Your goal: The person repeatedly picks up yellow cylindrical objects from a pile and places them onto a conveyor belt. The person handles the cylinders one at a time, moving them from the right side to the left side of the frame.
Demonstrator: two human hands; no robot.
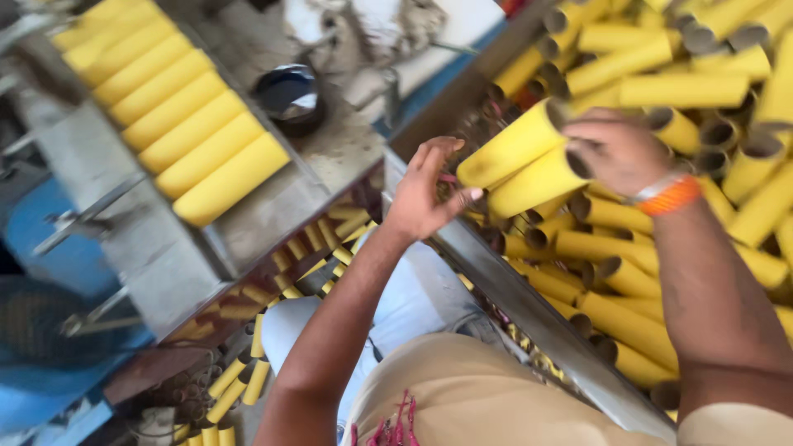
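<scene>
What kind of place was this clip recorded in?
Probably a small factory or workshop handling cardboard tubes. A bin heaped with hollow yellow cardboard tubes sits on the right, a neat row of yellow tubes lies on a grey metal machine tray, and both hands hold two tubes.

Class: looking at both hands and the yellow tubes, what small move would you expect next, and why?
Probably carrying the two yellow tubes across to the tray. The right hand grips their open ends, the left hand steadies them, and the tray already holds a neat row.

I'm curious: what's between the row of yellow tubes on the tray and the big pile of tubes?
In the head view, a dark round bowl and the left hand.
</scene>
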